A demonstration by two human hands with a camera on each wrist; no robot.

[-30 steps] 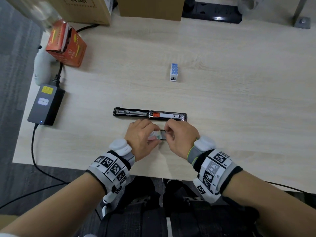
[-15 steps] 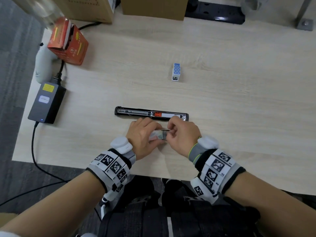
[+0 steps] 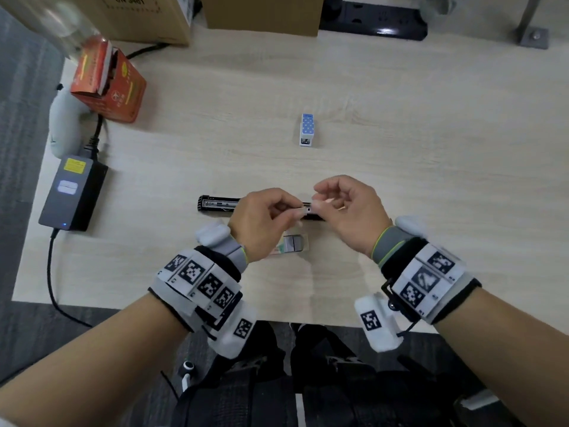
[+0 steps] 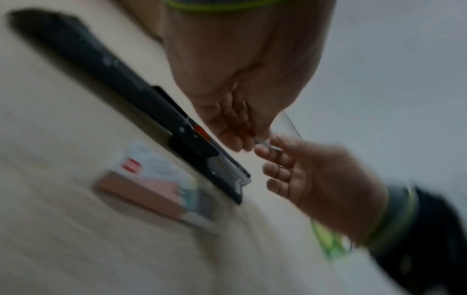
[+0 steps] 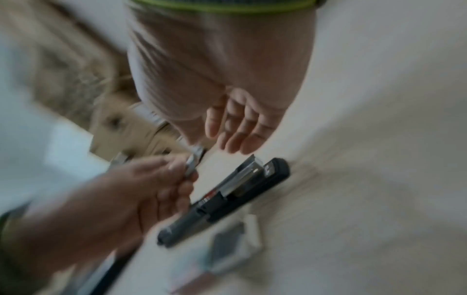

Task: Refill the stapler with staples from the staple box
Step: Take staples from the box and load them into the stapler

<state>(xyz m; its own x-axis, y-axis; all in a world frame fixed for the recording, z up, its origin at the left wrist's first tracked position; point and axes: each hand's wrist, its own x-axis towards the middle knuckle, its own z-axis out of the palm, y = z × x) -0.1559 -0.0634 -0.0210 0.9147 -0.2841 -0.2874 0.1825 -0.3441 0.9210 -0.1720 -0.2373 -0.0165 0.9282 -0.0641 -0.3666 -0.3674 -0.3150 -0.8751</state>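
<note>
Around your work on the counter (image 3: 400, 155) sit a small blue dotted stapler (image 3: 307, 129) standing well beyond your hands, an orange carton (image 3: 107, 84) with its flap open at the far left corner, a grey power adapter (image 3: 74, 194) with its cable running off the near edge, two cardboard boxes (image 3: 261, 10) and a black power strip (image 3: 374, 21) along the far side. None of these lies between your hands and the black stapler (image 3: 217, 204); only your own hands cover its right half in the head view.

The black stapler lies opened out flat, its loading channel facing up. The staple box (image 3: 292, 245) rests just on your side of it, below your left wrist, its tray slid out with silver staples showing inside.

Your left hand (image 3: 264, 221) and right hand (image 3: 354, 211) are raised above the stapler, and each pinches one end of a strip of staples (image 3: 303, 211) between thumb and forefinger; the remaining fingers (image 5: 235, 129) of your right hand hang loosely extended.

The left wrist view shows the box's printed lid (image 4: 149, 165) with a red mark and the stapler's red pusher, both blurred. The right wrist view shows the bare metal channel end (image 5: 248, 171), which the head view hides.
</note>
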